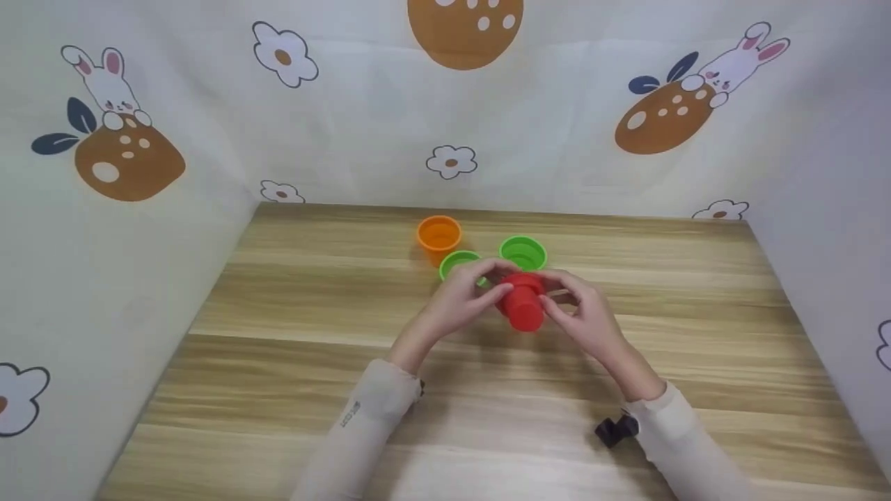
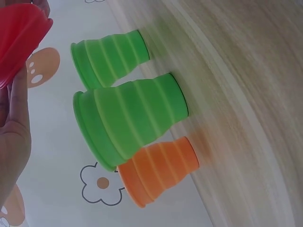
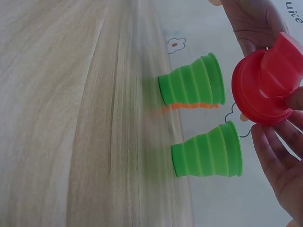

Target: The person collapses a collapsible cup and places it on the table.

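A red collapsible cup (image 1: 525, 311), partly folded, is held above the table between both hands. Its narrow end points toward the person, and the wider rim faces away. From the left side, my left hand (image 1: 461, 298) grips it with thumb and fingers around the rim. On the opposite side my right hand (image 1: 586, 317) pinches it, thumb close to the narrow part. Just beyond the hands stand two green ribbed cups, one (image 1: 523, 253) on the right and one (image 1: 459, 264) partly hidden behind the left hand. An orange cup (image 1: 438, 235) stands upright behind the left green one.
The wooden table (image 1: 292, 292) is bordered at the back and both sides by pale cloth (image 1: 362, 104) printed with rabbits, fruit and flowers. A small black piece (image 1: 616, 431) is beside the right sleeve.
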Motion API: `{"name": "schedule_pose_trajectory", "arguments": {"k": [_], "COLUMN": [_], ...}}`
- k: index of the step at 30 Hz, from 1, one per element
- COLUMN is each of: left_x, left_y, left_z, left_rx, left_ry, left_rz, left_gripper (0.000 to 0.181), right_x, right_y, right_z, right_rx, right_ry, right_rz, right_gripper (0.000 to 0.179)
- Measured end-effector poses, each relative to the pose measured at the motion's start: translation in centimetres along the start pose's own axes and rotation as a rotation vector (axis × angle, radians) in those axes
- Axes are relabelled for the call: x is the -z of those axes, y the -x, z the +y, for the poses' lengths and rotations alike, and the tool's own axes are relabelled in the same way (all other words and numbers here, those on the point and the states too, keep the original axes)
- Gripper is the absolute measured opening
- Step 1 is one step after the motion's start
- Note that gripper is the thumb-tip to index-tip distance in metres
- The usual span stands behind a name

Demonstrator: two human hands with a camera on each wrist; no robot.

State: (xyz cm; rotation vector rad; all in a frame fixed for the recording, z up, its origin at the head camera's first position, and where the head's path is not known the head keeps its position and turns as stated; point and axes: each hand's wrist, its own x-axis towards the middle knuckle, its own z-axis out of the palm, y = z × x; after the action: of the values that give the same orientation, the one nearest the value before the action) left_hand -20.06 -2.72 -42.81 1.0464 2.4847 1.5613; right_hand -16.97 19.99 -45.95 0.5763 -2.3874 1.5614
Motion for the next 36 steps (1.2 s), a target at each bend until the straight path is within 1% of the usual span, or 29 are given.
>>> {"name": "schedule_pose_trajectory", "arguments": {"k": [6,11,18,22,27,29,33,36], "left_x": [0.19,0.15,0.18,0.15,0.10,0.10,0.07,0.03], "left_y": [0.12,0.10,0.16,0.20,0.14,0.12,0.06,-0.02], "left_z": [0.03,-0.02,0.01,-0.01,-0.02,0.05,0.15,0.20], "left_rx": [0.021,0.035,0.045,0.041,0.043,0.055,0.089,0.109], "left_ry": [0.022,0.040,0.050,0.042,0.046,0.044,0.027,0.016], "left_rz": [0.024,0.032,0.034,0.026,0.005,-0.012,-0.060,-0.085], "left_gripper": [0.033,0.033,0.032,0.030,0.029,0.029,0.031,0.031], "right_x": [0.09,0.02,-0.24,-0.30,-0.23,-0.17,-0.12,-0.18], "right_y": [0.12,0.16,0.14,0.16,0.18,0.17,0.15,0.12], "right_z": [0.17,0.02,-0.03,-0.07,-0.30,-0.32,-0.40,-0.37], "right_rx": [-0.019,-0.053,-0.012,0.011,0.041,0.059,0.121,0.154], "right_ry": [-0.039,-0.060,-0.050,-0.002,0.097,0.133,0.191,0.192], "right_rz": [-0.013,0.010,0.064,0.087,0.098,0.094,0.071,0.047], "right_gripper": [0.036,0.034,0.030,0.029,0.028,0.028,0.029,0.029]}}
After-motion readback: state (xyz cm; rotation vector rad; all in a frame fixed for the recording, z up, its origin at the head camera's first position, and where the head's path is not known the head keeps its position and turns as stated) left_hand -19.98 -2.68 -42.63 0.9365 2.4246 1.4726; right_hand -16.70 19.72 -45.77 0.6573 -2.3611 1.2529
